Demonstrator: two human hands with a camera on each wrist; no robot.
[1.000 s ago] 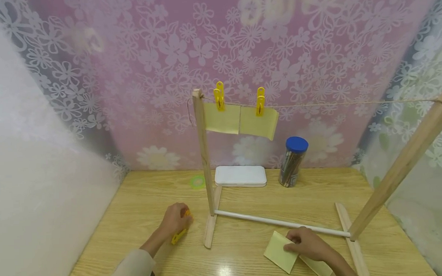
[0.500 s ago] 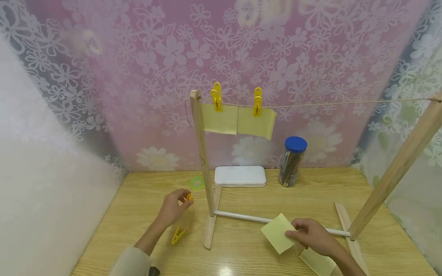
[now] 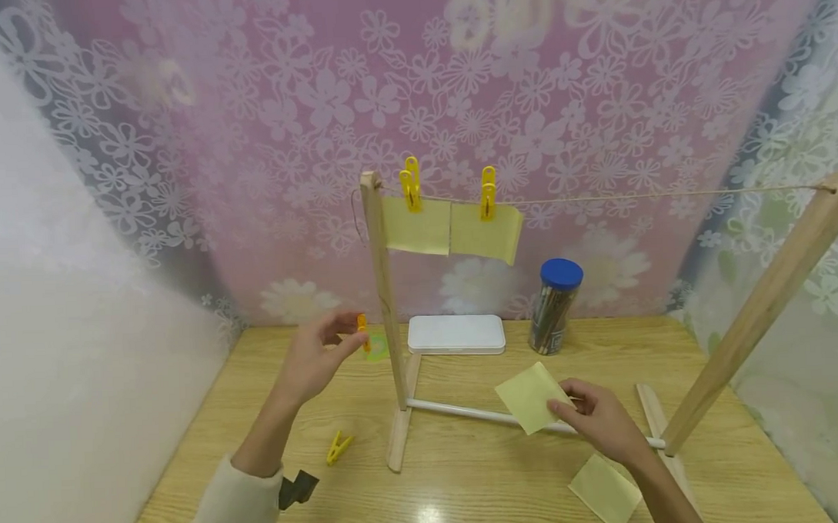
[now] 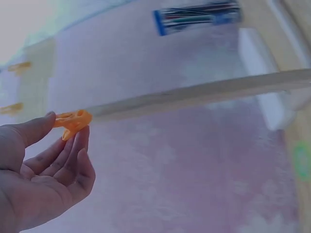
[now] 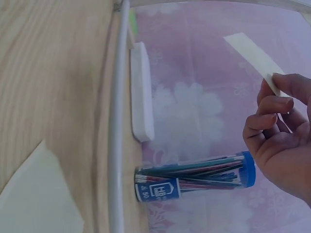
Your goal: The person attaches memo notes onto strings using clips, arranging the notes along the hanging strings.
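Landmark: the wooden rack (image 3: pixel 386 309) with a string (image 3: pixel 666 195) stretched between its two posts, standing on the table (image 3: pixel 468 491).
Left hand (image 3: pixel 315 361): raised left of the rack's left post, thumb and fingertips pinching an orange clothespin (image 3: pixel 362 325) — the same pinch shows in the left wrist view (image 4: pixel 72 121).
Right hand (image 3: pixel 598 421): just in front of the rack's white base bar (image 3: pixel 480 415), fingers grasping a yellow note (image 3: pixel 531 396) by one corner, the sheet lifted off the table.
Loose note (image 3: pixel 605 492): flat on the table, in front of the rack's right foot.
Spare clothespin (image 3: pixel 338 447): yellow, lying on the table left of the rack's left foot.
On the string: two yellow notes (image 3: pixel 452 231) hung by two yellow pegs (image 3: pixel 448 187), next to the left post.
Behind the rack: a white tin (image 3: pixel 456 334) and a blue-capped tube of pencils (image 3: pixel 553 297) — both near the wall.
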